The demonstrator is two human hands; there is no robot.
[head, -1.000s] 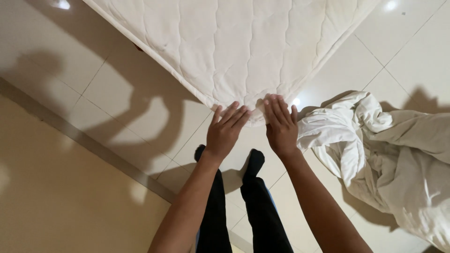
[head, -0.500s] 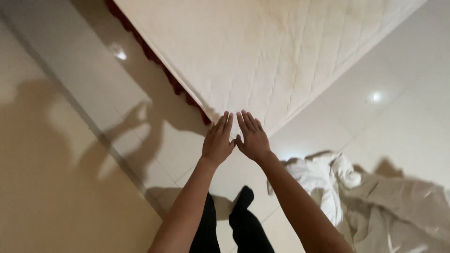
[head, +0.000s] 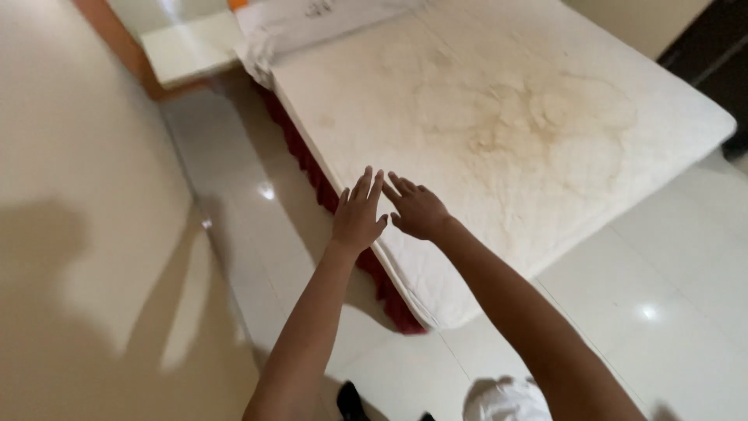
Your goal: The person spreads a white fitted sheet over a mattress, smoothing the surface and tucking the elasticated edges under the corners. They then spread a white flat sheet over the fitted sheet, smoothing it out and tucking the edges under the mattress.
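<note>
A bare white quilted mattress (head: 499, 132) with a large brownish stain fills the upper middle of the head view. It rests on a base with a dark red skirt (head: 312, 168). Both of my arms reach out over its near left edge. My left hand (head: 358, 212) is flat with fingers together, over the edge of the mattress. My right hand (head: 417, 206) hovers beside it, fingers spread, over the mattress surface. Neither hand holds anything.
A white bedside table (head: 191, 48) stands at the top left against a cream wall (head: 70, 195). Crumpled white bedding (head: 506, 401) lies on the glossy tiled floor (head: 662, 296) at the bottom. A dark doorway or cabinet (head: 713, 47) is at top right.
The view has swung up from the mattress corner to take in the whole bed. My hands stay raised side by side, now over the mattress's left edge, and the bedding heap has dropped to the bottom.
</note>
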